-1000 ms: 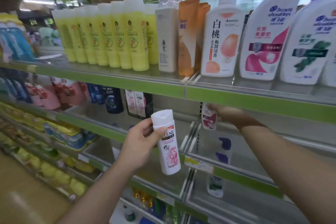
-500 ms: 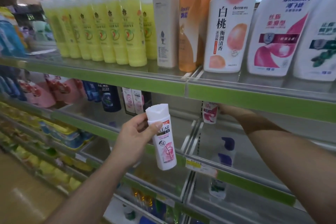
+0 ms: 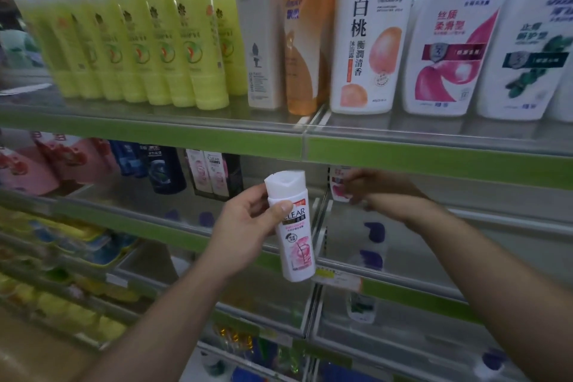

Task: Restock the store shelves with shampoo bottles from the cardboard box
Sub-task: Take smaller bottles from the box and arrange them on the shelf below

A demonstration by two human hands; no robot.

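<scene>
The left hand [image 3: 248, 229] is gripping a small white and pink bottle [image 3: 293, 226] reading CLEAR, upright before the green-edged shelves [image 3: 217, 143], while the right hand [image 3: 369, 186] is closing around a second small bottle [image 3: 338, 186] at the back of the middle shelf, its label mostly hidden. Above, two large white bottles [image 3: 449, 37] are showing "head & shoulders" beside a row of yellow bottles [image 3: 161, 40] with blurred labels.
</scene>
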